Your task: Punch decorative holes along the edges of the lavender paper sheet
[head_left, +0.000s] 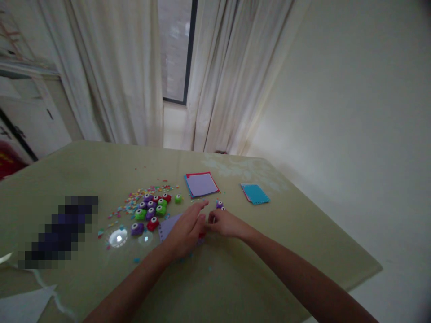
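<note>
My left hand (189, 229) lies over a lilac sheet (169, 224) with small notches or holes along its edge, hiding much of it. Its fingers stretch out together, the thumb a little apart. Just to the right, my right hand (226, 223) has thumb and forefinger curled into a pinch at the sheet's right side. What sits in the pinch is hidden. A bit of red (202, 234) shows between the hands. Small purple one-eyed figures (219, 204) stand right behind my right hand. Left of the sheet is a cluster of purple, red and green one-eyed figures (151, 211).
Colourful paper bits (133, 199) lie scattered around the cluster. A stack of lilac, red and blue sheets (202, 184) lies farther back, and a blue-topped stack (256, 194) to its right. Round clear shiny pieces (117, 237) and a pixelated dark object (63, 231) are at left.
</note>
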Demonstrator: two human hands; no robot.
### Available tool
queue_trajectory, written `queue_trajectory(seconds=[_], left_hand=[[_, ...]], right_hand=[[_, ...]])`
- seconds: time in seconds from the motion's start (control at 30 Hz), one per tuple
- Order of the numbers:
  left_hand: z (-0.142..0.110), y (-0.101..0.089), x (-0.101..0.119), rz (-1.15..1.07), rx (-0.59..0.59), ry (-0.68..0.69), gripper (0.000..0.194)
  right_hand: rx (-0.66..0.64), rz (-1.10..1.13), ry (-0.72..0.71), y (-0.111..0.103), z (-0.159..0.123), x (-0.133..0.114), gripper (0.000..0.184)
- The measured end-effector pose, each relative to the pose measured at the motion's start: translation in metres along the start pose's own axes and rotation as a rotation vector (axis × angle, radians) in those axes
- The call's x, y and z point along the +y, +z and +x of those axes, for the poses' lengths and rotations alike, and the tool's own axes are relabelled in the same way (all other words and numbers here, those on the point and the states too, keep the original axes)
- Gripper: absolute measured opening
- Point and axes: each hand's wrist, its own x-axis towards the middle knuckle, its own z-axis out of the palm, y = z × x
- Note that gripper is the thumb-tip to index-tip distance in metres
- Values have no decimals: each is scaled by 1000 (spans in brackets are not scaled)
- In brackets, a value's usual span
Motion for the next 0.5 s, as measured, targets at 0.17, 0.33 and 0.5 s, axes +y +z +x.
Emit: queue_trajectory(seconds=[0.17,0.33,0.5], left_hand=[[-55,-21,-34,414,-126,31,55],[-58,-18,-33,558,-185,51,56],[-58,-21,-32,538,-161,104,65]], right_hand=[[-149,-326,207,-17,10,-22,43],[2,-473,182,-26,25,-48,20],[39,-411,-51,10,56,-65,39]])
